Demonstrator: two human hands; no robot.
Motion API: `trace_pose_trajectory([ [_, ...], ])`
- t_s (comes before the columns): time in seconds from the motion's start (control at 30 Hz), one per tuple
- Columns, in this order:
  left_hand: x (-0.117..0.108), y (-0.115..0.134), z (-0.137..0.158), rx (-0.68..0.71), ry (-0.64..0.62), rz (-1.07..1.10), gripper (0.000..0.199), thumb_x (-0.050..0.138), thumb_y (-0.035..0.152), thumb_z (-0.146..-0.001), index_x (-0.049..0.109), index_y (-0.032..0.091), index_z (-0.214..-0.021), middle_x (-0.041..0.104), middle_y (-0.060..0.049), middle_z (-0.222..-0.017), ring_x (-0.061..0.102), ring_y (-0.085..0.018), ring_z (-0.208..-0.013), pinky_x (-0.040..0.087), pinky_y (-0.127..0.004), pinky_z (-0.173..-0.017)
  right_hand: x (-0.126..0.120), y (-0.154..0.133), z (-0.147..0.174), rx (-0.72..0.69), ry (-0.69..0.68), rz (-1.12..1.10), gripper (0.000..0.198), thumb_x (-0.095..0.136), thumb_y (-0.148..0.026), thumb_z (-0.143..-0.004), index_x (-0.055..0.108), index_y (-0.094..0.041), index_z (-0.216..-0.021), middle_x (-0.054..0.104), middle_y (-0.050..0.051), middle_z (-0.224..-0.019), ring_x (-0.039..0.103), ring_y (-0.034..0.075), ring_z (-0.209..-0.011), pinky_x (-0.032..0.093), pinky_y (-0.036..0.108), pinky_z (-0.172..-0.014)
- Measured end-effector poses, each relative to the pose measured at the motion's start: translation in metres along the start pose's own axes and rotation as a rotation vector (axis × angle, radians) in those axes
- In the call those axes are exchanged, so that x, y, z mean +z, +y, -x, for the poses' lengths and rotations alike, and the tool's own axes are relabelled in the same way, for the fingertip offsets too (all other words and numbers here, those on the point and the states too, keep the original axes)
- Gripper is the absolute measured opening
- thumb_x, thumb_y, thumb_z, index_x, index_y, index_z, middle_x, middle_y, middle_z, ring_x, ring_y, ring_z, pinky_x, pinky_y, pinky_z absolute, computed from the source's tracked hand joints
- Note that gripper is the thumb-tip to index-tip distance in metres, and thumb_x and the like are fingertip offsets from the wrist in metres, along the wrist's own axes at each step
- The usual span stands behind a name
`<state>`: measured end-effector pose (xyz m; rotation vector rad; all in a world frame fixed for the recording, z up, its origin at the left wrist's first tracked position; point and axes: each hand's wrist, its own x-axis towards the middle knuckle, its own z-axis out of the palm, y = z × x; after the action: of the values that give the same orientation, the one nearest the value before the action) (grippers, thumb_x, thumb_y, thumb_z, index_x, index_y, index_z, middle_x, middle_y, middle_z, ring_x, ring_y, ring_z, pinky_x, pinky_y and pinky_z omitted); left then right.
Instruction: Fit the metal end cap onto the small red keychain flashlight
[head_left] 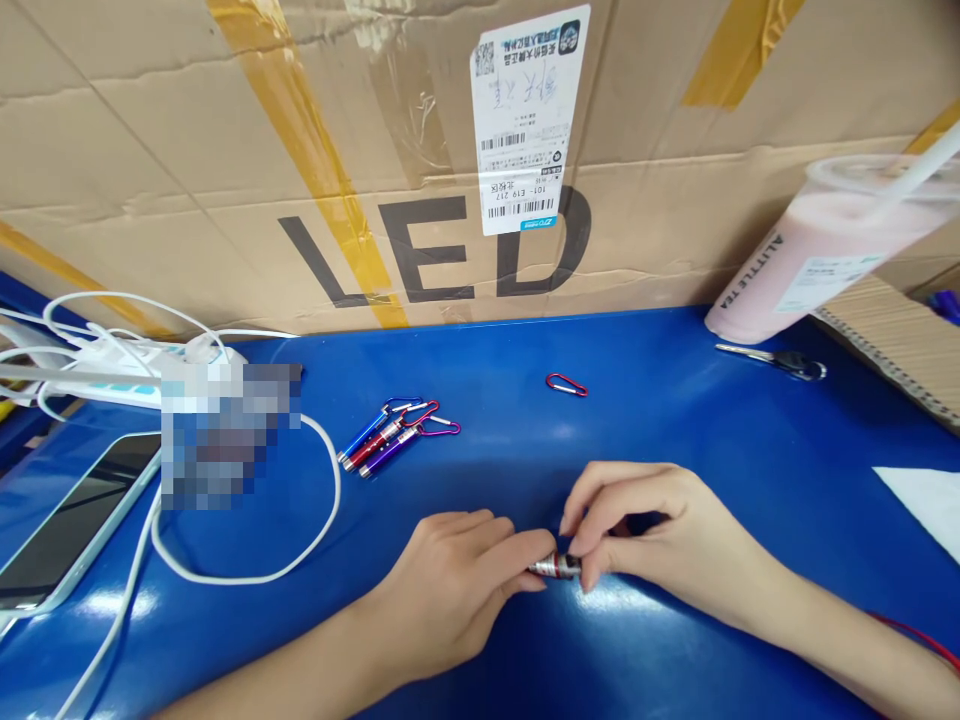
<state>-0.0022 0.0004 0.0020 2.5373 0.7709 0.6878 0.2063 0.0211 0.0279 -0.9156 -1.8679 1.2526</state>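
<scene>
My left hand (480, 575) is closed round a small red-and-silver keychain flashlight (553, 566), with most of its body hidden in the fingers. At its right end, my right hand (652, 525) pinches the tip between thumb and fingertips. Farther back lies a loose red carabiner clip (566, 385). Left of it, three similar flashlights rest side by side with clips attached: a blue one (365, 434), a red one (375, 444) and a purple one (388, 452).
A large cardboard box (630, 240) stands along the back of the blue table (480, 370). At left are a power strip (97, 385), a white cable (334, 480) and a phone (82, 520). A pink drink cup (817, 250) and a key (780, 360) sit at right.
</scene>
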Motion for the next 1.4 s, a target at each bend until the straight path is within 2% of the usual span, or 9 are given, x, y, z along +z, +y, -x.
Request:
trace_pose_trajectory([
  [0.17, 0.000, 0.001, -0.001, 0.041, 0.011, -0.068, 0.016, 0.033, 0.021, -0.096, 0.048, 0.017, -0.098, 0.045, 0.001, -0.065, 0.034, -0.013, -0.055, 0.027, -0.024, -0.050, 0.001, 0.006, 0.001, 0.148, -0.097, -0.066, 0.015, 0.080, -0.020, -0.056, 0.066, -0.013, -0.058, 0.062, 0.002, -0.066, 0.056, 0.007, -0.054, 0.039, 0.014, -0.044],
  [0.23, 0.000, 0.002, -0.001, 0.041, 0.009, -0.074, 0.017, 0.033, 0.019, -0.095, 0.050, 0.017, -0.097, 0.043, 0.001, -0.065, 0.033, -0.013, -0.055, 0.026, -0.024, -0.050, 0.001, 0.007, 0.002, 0.167, -0.131, -0.049, 0.015, 0.079, -0.021, -0.058, 0.066, -0.013, -0.058, 0.062, 0.001, -0.065, 0.056, 0.007, -0.054, 0.039, 0.015, -0.044],
  [0.4, 0.001, 0.001, -0.002, 0.002, 0.013, -0.032, 0.018, 0.033, 0.018, -0.095, 0.051, 0.015, -0.095, 0.044, 0.000, -0.066, 0.034, -0.012, -0.056, 0.028, -0.024, -0.050, 0.000, 0.009, 0.006, -0.005, -0.221, 0.090, 0.016, 0.059, -0.017, -0.082, 0.067, -0.015, -0.068, 0.061, 0.000, -0.071, 0.057, 0.005, -0.061, 0.042, 0.014, -0.054],
  [0.53, 0.002, 0.000, -0.003, 0.011, 0.015, -0.072, 0.018, 0.034, 0.018, -0.095, 0.051, 0.015, -0.096, 0.043, 0.000, -0.066, 0.035, -0.012, -0.056, 0.028, -0.023, -0.050, -0.002, 0.009, 0.008, -0.126, -0.266, 0.223, 0.018, 0.052, -0.015, -0.087, 0.065, -0.017, -0.074, 0.060, -0.001, -0.072, 0.057, 0.004, -0.064, 0.042, 0.013, -0.058],
  [0.67, 0.002, 0.000, -0.003, 0.008, 0.025, -0.093, 0.016, 0.036, 0.016, -0.094, 0.052, 0.015, -0.094, 0.042, 0.001, -0.065, 0.035, -0.012, -0.055, 0.028, -0.024, -0.050, -0.001, 0.008, 0.009, -0.156, -0.257, 0.284, 0.017, 0.051, -0.013, -0.087, 0.063, -0.017, -0.075, 0.060, -0.003, -0.073, 0.056, 0.002, -0.064, 0.039, 0.012, -0.057],
  [0.87, 0.004, 0.001, -0.001, -0.006, 0.027, -0.114, 0.016, 0.036, 0.015, -0.093, 0.053, 0.015, -0.094, 0.042, 0.001, -0.065, 0.035, -0.012, -0.054, 0.028, -0.024, -0.049, 0.004, 0.001, 0.011, -0.007, -0.262, 0.240, 0.023, 0.048, -0.002, -0.082, 0.061, -0.016, -0.069, 0.057, -0.006, -0.064, 0.051, 0.000, -0.057, 0.034, 0.010, -0.050],
  [1.0, 0.004, 0.000, 0.000, 0.001, 0.029, -0.112, 0.022, 0.039, 0.011, -0.091, 0.052, 0.018, -0.107, 0.046, 0.001, -0.068, 0.038, -0.011, -0.055, 0.031, -0.023, -0.050, 0.007, 0.001, 0.011, 0.029, -0.243, 0.239, 0.025, 0.048, -0.010, -0.086, 0.063, -0.016, -0.067, 0.058, -0.005, -0.062, 0.052, 0.002, -0.054, 0.035, 0.012, -0.050],
  [1.2, 0.001, -0.002, -0.004, -0.013, 0.055, -0.032, 0.027, 0.040, 0.017, -0.094, 0.050, 0.016, -0.118, 0.050, 0.000, -0.069, 0.044, -0.009, -0.057, 0.036, -0.020, -0.051, 0.004, 0.004, 0.010, 0.145, -0.250, 0.125, 0.025, 0.048, -0.018, -0.088, 0.065, -0.017, -0.069, 0.062, -0.004, -0.065, 0.055, 0.001, -0.055, 0.036, 0.009, -0.047],
  [1.4, 0.003, -0.005, -0.001, 0.022, 0.062, 0.006, 0.044, 0.038, 0.004, -0.089, 0.042, 0.018, -0.130, 0.052, -0.001, -0.074, 0.045, -0.010, -0.060, 0.038, -0.020, -0.053, 0.005, 0.002, 0.010, 0.175, -0.248, 0.132, 0.026, 0.050, -0.021, -0.088, 0.066, -0.017, -0.068, 0.061, -0.003, -0.063, 0.056, 0.002, -0.053, 0.035, 0.010, -0.045],
])
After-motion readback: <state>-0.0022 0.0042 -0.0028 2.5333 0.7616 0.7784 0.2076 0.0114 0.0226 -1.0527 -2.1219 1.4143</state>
